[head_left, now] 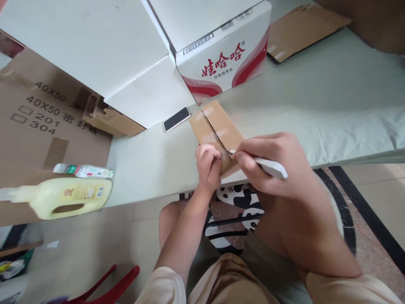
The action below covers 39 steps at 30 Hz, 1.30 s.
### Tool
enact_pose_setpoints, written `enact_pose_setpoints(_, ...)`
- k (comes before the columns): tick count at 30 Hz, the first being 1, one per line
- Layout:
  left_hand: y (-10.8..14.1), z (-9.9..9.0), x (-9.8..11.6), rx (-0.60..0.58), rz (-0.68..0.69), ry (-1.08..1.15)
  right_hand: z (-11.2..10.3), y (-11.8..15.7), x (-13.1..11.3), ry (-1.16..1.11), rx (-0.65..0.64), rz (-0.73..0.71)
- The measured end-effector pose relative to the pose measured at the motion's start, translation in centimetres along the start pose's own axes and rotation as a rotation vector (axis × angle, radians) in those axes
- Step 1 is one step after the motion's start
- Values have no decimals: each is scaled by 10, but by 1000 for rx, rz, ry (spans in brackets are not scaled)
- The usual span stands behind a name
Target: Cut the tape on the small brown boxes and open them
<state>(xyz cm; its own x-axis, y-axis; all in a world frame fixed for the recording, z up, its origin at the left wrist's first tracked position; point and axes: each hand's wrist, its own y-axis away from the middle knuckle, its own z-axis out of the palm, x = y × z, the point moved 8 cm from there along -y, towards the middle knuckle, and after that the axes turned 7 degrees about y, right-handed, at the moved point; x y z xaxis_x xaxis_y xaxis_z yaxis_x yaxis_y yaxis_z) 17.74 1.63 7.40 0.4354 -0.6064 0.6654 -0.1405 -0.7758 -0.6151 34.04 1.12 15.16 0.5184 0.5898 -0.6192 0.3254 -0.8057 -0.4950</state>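
A small brown cardboard box (226, 128) lies near the table's front edge, with a dark gap running between its top flaps and clear tape across them. My left hand (209, 162) is closed on the box's near left side, its fingers curled over the edge. In my right hand (275, 160) is a white box cutter (271, 167), gripped between thumb and fingers. The cutter's tip meets the near end of the gap; the fingers partly hide it.
Behind the box stands a white carton (221, 63) with red lettering. A phone (176, 119) lies to its left. On the left are a yellow detergent bottle (72, 196), a clear bottle (84, 170) and a large brown carton (47, 114). Flat cardboard (303, 31) lies at back right.
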Motion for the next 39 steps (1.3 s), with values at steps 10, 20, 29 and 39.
enact_pose_setpoints(10, 20, -57, -55, 239, 42, 160, -7, 28, 77, -308, 834, 332)
enact_pose_setpoints(20, 51, -81, -165, 405, -628, 615, 101, 2, 124, -88, 289, 423)
enact_pose_setpoints(29, 52, -79, -177, 457, -840, 768, 103, 27, 155, 320, 76, 552)
enact_pose_setpoints(39, 39, -70, -174, 378, -902, 846, 125, 26, 144, 226, -41, 318)
